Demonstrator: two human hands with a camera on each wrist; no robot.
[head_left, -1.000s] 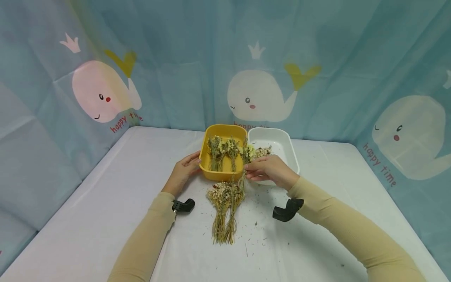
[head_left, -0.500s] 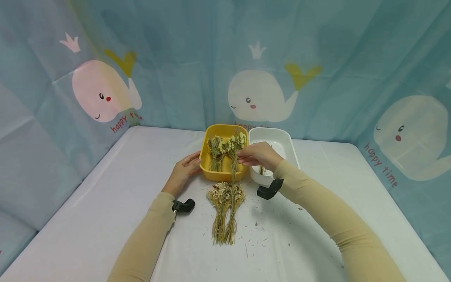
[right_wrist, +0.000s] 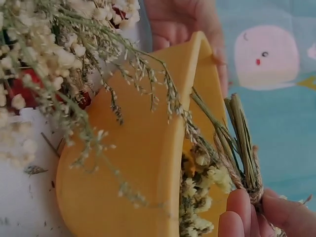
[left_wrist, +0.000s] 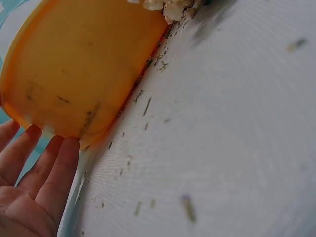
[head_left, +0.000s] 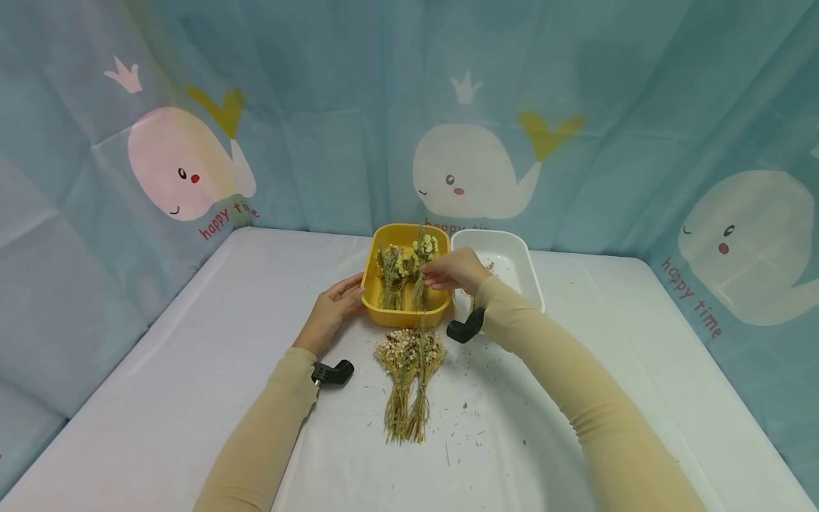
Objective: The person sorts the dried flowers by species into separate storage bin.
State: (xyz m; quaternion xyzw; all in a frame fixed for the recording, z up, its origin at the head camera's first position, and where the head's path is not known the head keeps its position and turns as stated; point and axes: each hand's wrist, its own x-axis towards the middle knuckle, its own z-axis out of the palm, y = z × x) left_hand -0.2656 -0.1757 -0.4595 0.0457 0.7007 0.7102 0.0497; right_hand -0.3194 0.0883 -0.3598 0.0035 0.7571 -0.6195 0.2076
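My right hand (head_left: 456, 269) is over the right part of a yellow tub (head_left: 409, 318). Between its thumb and fingers it pinches a dried flower bunch (head_left: 425, 248) with pale yellow blooms. The right wrist view has the grip right at the twine binding, with cut stems (right_wrist: 242, 138) jutting past it. Another dried bunch (head_left: 392, 279) lies inside the tub on the left, partly overlapped by neighbouring blooms. Against the tub's left wall rests my left hand (head_left: 331, 311); its fingers (left_wrist: 58, 173) are nearly straight, tips touching the plastic.
A white tub (head_left: 528, 277) stands right beside the yellow one, partly hidden by the right forearm. In front, tied bunches of cream dried flowers (head_left: 402, 348) lie on the white table (head_left: 544, 398), stems toward me. Loose plant bits are scattered around. A whale-print curtain (head_left: 307, 163) closes the back.
My right hand has moved left, from between the two tubs to over the yellow tub, carrying the flower bunch. My left hand stays at the tub's side.
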